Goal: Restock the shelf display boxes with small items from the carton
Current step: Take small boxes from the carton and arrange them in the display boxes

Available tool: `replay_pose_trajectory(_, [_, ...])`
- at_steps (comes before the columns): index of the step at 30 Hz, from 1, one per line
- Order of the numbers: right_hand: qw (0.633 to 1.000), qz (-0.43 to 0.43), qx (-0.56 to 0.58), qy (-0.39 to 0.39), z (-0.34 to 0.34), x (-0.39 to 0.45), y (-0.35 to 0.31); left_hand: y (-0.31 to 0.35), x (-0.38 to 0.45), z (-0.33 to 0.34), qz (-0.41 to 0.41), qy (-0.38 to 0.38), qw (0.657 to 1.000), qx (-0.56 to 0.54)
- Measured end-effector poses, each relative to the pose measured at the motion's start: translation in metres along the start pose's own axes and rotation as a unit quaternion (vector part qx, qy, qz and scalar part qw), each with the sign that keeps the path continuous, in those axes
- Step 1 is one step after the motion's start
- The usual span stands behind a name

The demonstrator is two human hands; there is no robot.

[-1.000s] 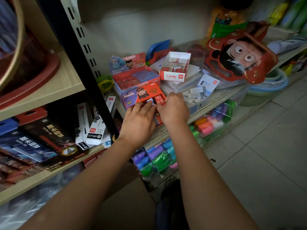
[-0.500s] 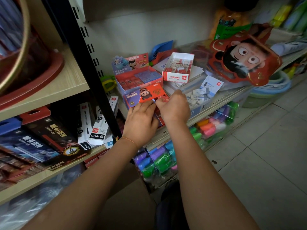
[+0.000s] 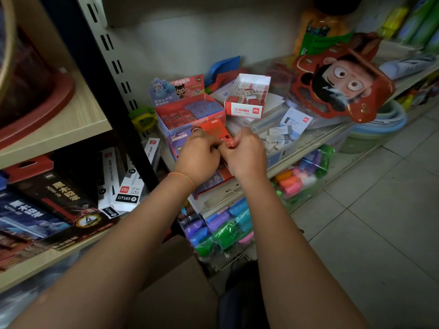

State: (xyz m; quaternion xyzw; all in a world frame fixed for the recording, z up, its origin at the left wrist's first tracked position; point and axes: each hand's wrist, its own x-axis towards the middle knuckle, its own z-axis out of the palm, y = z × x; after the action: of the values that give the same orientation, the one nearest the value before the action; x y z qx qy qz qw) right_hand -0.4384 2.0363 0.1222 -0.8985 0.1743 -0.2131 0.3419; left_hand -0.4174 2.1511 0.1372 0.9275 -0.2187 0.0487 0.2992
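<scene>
My left hand [image 3: 197,157] and my right hand [image 3: 245,156] meet, fingers curled, over a red and purple display box [image 3: 175,141] at the front of the metal shelf [image 3: 306,143]. Both pinch small red items [image 3: 228,142] between them, just under the box's raised red flap [image 3: 213,129]. What lies inside this box is mostly hidden by my hands. Behind it stands a second red display box [image 3: 190,112], filled with red and blue packs. A white box of erasers [image 3: 247,97] sits to its right.
Loose white erasers [image 3: 275,137] lie in a clear tray on the right. A red cartoon-face pack [image 3: 342,84] leans further right. Pen boxes [image 3: 126,186] fill the wooden shelf on the left, behind a black upright post [image 3: 114,110]. Bags of coloured items [image 3: 228,229] hang below; brown cardboard [image 3: 171,290] sits beneath my arms.
My left hand went from lying flat on the front box to curling its fingers against my right hand. Both hands drew together and rose slightly toward the flap.
</scene>
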Motion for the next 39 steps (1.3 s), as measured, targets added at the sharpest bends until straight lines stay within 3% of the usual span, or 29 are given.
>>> replay_pose_trajectory(12, [0.991,-0.092,-0.045,-0.085,-0.007,0.003,0.005,0.006,-0.006,0.003,-0.018,0.017,1.0,0.004])
replay_pose_trajectory(28, [0.979,-0.175,-0.004,-0.099,-0.027,0.002,0.011,0.003,-0.001,0.007,-0.006,-0.02,0.997,0.074])
replay_pose_trajectory(33, [0.984,-0.147,-0.036,-0.094,-0.017,0.002,0.014,-0.003,-0.007,0.01,-0.003,0.018,0.993,0.116])
replay_pose_trajectory(39, [0.99,-0.105,-0.027,-0.088,-0.009,-0.001,0.011,0.007,-0.005,0.009,-0.019,-0.041,0.992,0.114])
